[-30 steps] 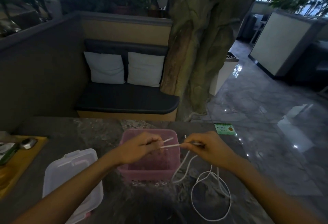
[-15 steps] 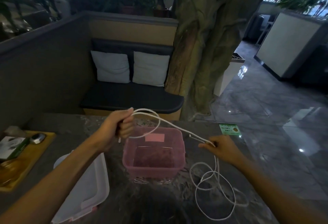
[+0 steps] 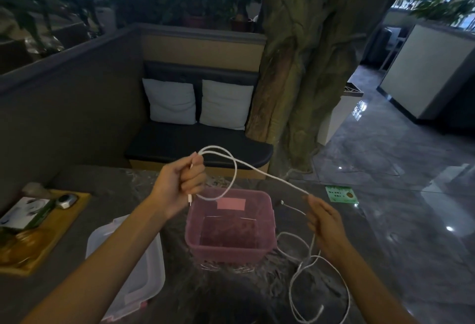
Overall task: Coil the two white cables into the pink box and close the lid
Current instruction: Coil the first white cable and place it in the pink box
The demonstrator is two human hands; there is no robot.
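A second ago both hands met over the pink box (image 3: 226, 253), pinching the cable end. Left hand (image 3: 180, 182) has since lifted up and back-left, gripping the white cable (image 3: 270, 176) with a loop now hanging from its fist. Right hand (image 3: 326, 223) has drawn off rightward along the cable. The span between the hands is now stretched straight.

White cable (image 3: 270, 176), pink box (image 3: 228, 251) (translucent), clear lid (image 3: 123, 259)
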